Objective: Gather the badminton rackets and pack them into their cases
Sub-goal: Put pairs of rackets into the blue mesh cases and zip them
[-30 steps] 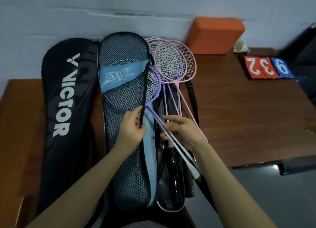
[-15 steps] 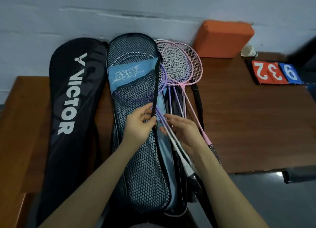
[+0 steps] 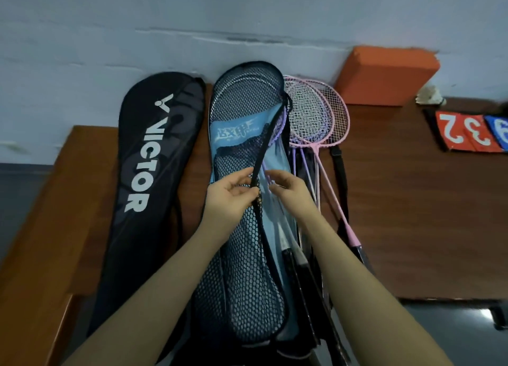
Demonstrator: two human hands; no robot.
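A black-mesh and light-blue racket case (image 3: 242,255) lies lengthwise in the middle of the table. My left hand (image 3: 231,194) pinches its black zipper edge and holds the flap up. My right hand (image 3: 288,188) holds the thin shafts of a purple racket (image 3: 277,129) whose head is tucked inside the case opening. Two pink rackets (image 3: 324,115) lie just right of the case, heads toward the wall, handles toward me. A black case marked VICTOR (image 3: 154,178) lies to the left, closed.
The brown wooden table (image 3: 412,214) extends right. An orange block (image 3: 384,74) stands against the wall. A flip scoreboard (image 3: 467,135) with red and blue number cards lies at the far right. A lower wooden bench (image 3: 55,228) sits at left.
The purple racket has slid further into the mesh case, its head now mostly under the flap. Both hands have shifted up the case toward the wall.
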